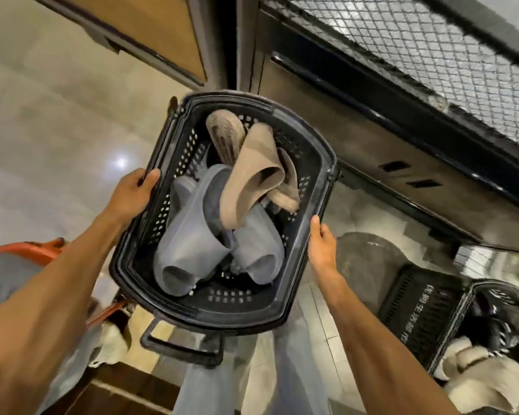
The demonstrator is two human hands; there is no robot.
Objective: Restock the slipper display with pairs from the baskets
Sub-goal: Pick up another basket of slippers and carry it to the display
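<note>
Slippers filled the black basket (210, 317), which was held off the floor at the centre of the view. A grey pair (192, 235) lay toward the basket's 6 o'clock end, their open toes facing the person. A tan pair (252, 169) was piled on top of them toward 12 o'clock, one of them turned so its ridged sole (225, 133) showed. The left hand (132, 190) gripped the rim at the basket's 9 o'clock side, thumb hooked over the edge. The right hand (321, 244) gripped the rim at about 4 o'clock, fingers curled under it. The basket's carry handle (180, 351) hung down at its 6 o'clock end. At 4 o'clock in the view a second black basket (417, 307) stood on the tiled floor (57, 115) with cream slippers (477, 369) inside. An orange basket (33, 250) sat at 8 o'clock. A wire-mesh panel (417, 55) of a dark fixture ran across 1 to 2 o'clock.
</note>
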